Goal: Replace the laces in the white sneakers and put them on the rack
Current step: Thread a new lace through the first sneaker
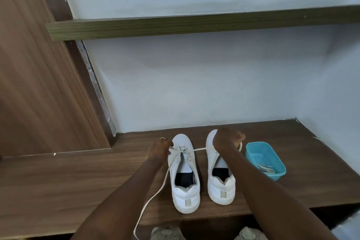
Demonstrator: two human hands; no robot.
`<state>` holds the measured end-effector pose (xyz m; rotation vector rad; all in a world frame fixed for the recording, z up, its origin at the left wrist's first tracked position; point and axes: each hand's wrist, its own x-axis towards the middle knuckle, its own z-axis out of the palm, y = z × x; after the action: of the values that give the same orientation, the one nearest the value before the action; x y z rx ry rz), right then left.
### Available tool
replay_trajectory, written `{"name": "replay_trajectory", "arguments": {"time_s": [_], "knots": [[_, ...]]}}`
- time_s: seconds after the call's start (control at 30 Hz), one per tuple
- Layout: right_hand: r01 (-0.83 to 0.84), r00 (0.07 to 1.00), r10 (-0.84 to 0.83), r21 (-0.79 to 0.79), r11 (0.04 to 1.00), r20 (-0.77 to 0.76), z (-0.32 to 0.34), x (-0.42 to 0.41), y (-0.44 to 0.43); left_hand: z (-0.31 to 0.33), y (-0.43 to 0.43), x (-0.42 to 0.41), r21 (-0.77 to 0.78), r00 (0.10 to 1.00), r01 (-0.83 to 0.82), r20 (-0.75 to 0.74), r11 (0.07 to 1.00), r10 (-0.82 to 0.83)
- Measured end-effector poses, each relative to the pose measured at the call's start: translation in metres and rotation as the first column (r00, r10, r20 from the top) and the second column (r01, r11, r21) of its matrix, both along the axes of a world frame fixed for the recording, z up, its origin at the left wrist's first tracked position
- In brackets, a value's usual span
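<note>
on the wooden shelf (78,181), the left hand (158,149) pinches a white lace (153,197) at the left sneaker (185,197), fingers curled; one lace end trails over the front edge. the right sneaker (222,191) stands just beside it. above its toe the right hand (226,139), curled tight, grips the taut lace. a blue tub (251,148) sits nearer the right edge.

Bare left hand (158,149), right hand (226,140), forearms (124,197)
</note>
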<state>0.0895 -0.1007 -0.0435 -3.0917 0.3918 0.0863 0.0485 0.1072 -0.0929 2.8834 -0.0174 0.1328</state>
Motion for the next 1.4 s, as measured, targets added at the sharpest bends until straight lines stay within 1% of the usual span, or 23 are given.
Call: {"name": "replay_trajectory", "arguments": {"time_s": [0.1,0.17,0.2,0.23,0.33,0.4,0.47,0.53,0.63,0.73,0.87,0.93,1.0,1.03,1.07,1.13,1.23,1.33,1.4], "knots": [[-0.013,1.000,0.013,-0.079,0.997,-0.005,0.010,0.000,-0.002,-0.004,0.002,-0.001,-0.012,0.999,-0.053,-0.007,0.999,0.052],[-0.071,0.997,0.071,-0.078,0.994,-0.006,0.011,0.001,0.001,-0.006,0.001,-0.001,-0.025,0.997,-0.079,0.003,0.997,0.079],[-0.121,0.993,0.121,-0.049,0.991,-0.004,0.009,0.002,0.004,-0.007,0.000,-0.001,-0.033,0.996,-0.087,0.008,0.996,0.088],[-0.179,0.984,0.179,0.014,0.984,-0.001,0.005,0.004,0.008,-0.007,-0.001,-0.001,-0.042,0.996,-0.092,0.011,0.995,0.093],[-0.344,0.935,0.354,0.206,0.916,-0.013,-0.012,0.007,0.023,-0.008,-0.004,0.000,-0.081,0.997,-0.082,-0.009,0.993,0.082],[-0.400,0.906,0.423,0.288,0.870,-0.019,-0.025,0.006,0.030,-0.009,-0.005,0.003,-0.084,0.997,-0.068,-0.029,0.994,0.066],[-0.418,0.887,0.460,0.363,0.833,-0.033,-0.038,0.003,0.036,-0.009,-0.007,0.004,-0.052,0.997,-0.065,-0.046,0.997,0.062],[-0.412,0.889,0.457,0.381,0.828,-0.034,-0.048,0.000,0.040,-0.010,-0.008,0.005,-0.024,0.996,-0.078,-0.042,0.997,0.077],[-0.392,0.911,0.412,0.370,0.843,0.026,-0.057,-0.003,0.044,-0.010,-0.009,0.007,0.001,0.997,-0.076,-0.026,0.997,0.076],[-0.397,0.914,0.401,0.348,0.849,0.065,-0.061,-0.002,0.045,-0.012,-0.010,0.007,-0.038,0.997,-0.065,-0.047,0.997,0.063],[-0.415,0.904,0.422,0.377,0.828,0.071,-0.065,-0.003,0.049,-0.011,-0.014,0.007,-0.083,0.995,-0.079,-0.075,0.993,0.073],[-0.416,0.906,0.411,0.383,0.825,0.098,-0.066,-0.004,0.050,-0.014,-0.016,0.010,-0.176,0.988,-0.105,-0.130,0.979,0.082],[-0.403,0.913,0.395,0.393,0.826,0.107,-0.066,-0.005,0.050,-0.016,-0.019,0.010,-0.346,0.975,-0.161,-0.199,0.924,0.095],[-0.396,0.916,0.389,0.388,0.832,0.100,-0.065,-0.007,0.049,-0.016,-0.020,0.010,-0.401,0.968,-0.196,-0.226,0.895,0.111],[-0.389,0.919,0.383,0.380,0.839,0.096,-0.063,-0.007,0.048,-0.018,-0.021,0.010,-0.420,0.962,-0.221,-0.242,0.880,0.127],[-0.376,0.925,0.367,0.360,0.854,0.096,-0.061,-0.007,0.045,-0.020,-0.022,0.011,-0.392,0.951,-0.263,-0.262,0.882,0.167],[-0.339,0.941,0.329,0.268,0.902,0.084,-0.055,-0.009,0.036,-0.021,-0.026,0.012,-0.375,0.934,-0.321,-0.277,0.870,0.225],[-0.270,0.962,0.254,0.213,0.939,0.103,-0.048,-0.009,0.023,-0.020,-0.029,0.009,-0.347,0.928,-0.332,-0.286,0.877,0.238],[-0.216,0.973,0.194,0.213,0.953,0.122,-0.042,-0.009,0.014,-0.021,-0.032,0.007,-0.322,0.918,-0.345,-0.314,0.882,0.244]]}}
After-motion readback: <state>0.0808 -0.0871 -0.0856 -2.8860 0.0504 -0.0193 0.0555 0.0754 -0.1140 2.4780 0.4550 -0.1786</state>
